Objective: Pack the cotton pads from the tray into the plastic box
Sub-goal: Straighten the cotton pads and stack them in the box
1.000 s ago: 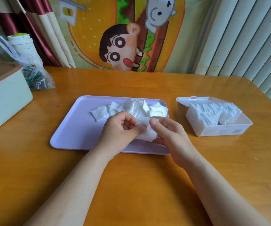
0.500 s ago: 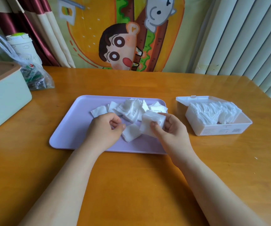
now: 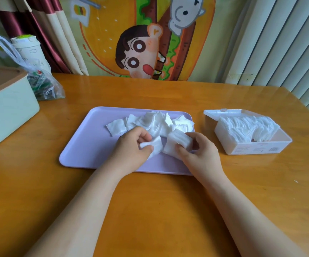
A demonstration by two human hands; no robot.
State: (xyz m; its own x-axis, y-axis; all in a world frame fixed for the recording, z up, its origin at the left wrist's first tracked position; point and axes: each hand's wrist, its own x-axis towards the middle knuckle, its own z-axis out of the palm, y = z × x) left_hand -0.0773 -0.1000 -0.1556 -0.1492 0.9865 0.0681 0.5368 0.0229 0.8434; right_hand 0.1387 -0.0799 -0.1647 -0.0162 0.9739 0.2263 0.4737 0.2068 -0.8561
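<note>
Here, gathering is judged to be the step in hand. At the centre of the frame, a single cotton pad (image 3: 154,146) is pinched in the closed grip of the left hand (image 3: 133,147), while a small stack of pads (image 3: 176,143) is clasped by the right hand (image 3: 200,154), both over the purple tray (image 3: 86,143). More loose pads (image 3: 155,121) are left behind them. Next, the single pad would need adding to the stack, then carrying right to the largely filled plastic box (image 3: 252,147) on the bench (image 3: 150,210).
</note>
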